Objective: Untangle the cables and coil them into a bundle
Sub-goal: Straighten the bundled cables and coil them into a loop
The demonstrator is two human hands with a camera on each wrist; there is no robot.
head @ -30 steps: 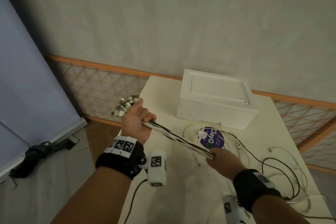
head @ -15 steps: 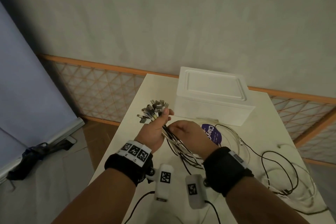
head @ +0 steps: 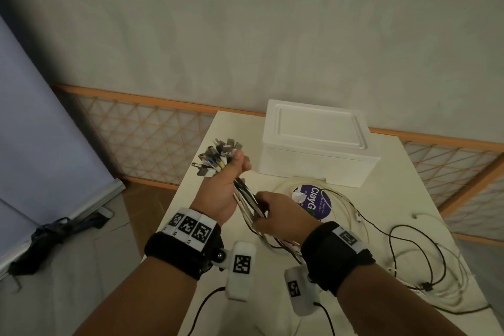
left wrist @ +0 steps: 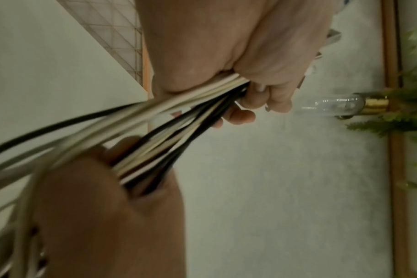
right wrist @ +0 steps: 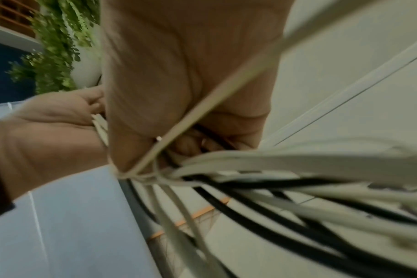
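My left hand (head: 226,185) grips a bundle of black and white cables (head: 246,196) just below their USB plugs (head: 218,155), which fan out above the fist. My right hand (head: 281,213) grips the same bundle a short way down, close beside the left hand. In the left wrist view the left hand (left wrist: 257,79) curls round the cables (left wrist: 179,120), and the right hand (left wrist: 112,206) holds them lower. In the right wrist view the right hand (right wrist: 191,112) is curled on the cables (right wrist: 262,178), which trail off blurred. Loose cable tails (head: 425,262) lie looped on the table (head: 409,180) at right.
A white foam box (head: 316,145) stands at the back of the table. A round purple-labelled lid (head: 313,202) lies just beyond my right hand. The table's left edge (head: 188,172) drops to the floor, where a dark bag (head: 51,237) lies. A lattice fence (head: 141,145) runs behind.
My right hand slid up the stretched cables from lower right to beside my left hand. The left hand moved right over the table, with the plugs now upright.
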